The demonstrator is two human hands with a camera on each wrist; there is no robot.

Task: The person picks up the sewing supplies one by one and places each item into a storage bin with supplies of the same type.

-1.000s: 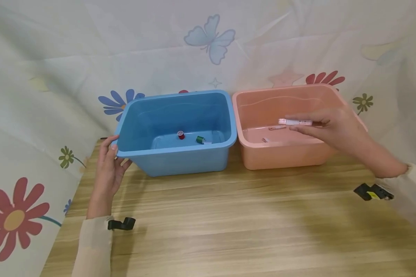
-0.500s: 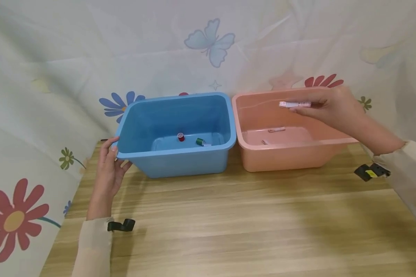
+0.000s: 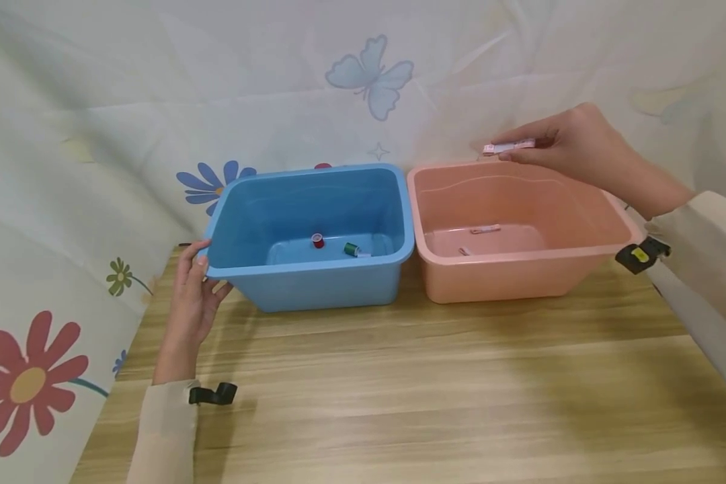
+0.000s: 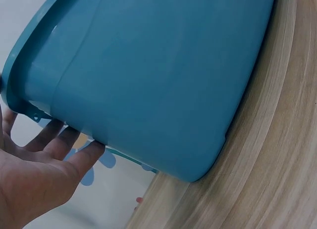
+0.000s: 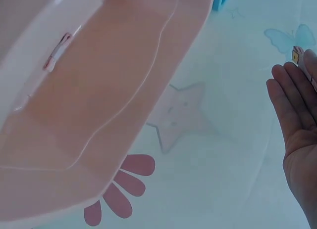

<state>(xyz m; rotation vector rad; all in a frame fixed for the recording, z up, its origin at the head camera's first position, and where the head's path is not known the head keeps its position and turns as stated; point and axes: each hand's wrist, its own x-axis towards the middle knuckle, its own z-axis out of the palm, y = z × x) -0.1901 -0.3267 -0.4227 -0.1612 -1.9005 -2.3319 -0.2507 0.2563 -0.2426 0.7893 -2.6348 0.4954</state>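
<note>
My right hand (image 3: 587,151) pinches a folded pink-and-white tape measure (image 3: 509,147) between thumb and fingers, above the back rim of the pink bin (image 3: 496,279). A brass-coloured end of the tape shows in the right wrist view. On the pink bin's floor lie a similar pink-and-white folded strip (image 3: 485,229) and a smaller piece (image 3: 464,251), partly hidden by the front wall. My left hand (image 3: 187,302) grips the left rim of the blue bin (image 3: 314,289), thumb on top and fingers beneath, against the outer wall. Inside are a red thread spool (image 3: 317,240) and a green thread spool (image 3: 351,249).
Both bins stand side by side on a wood-grain table (image 3: 363,390), near its back edge. A white curtain (image 3: 266,114) printed with flowers and a butterfly hangs behind and to the left.
My right hand has risen from inside the pink bin to above its back rim, carrying the tape measure up. The left hand keeps its hold on the blue bin.
</note>
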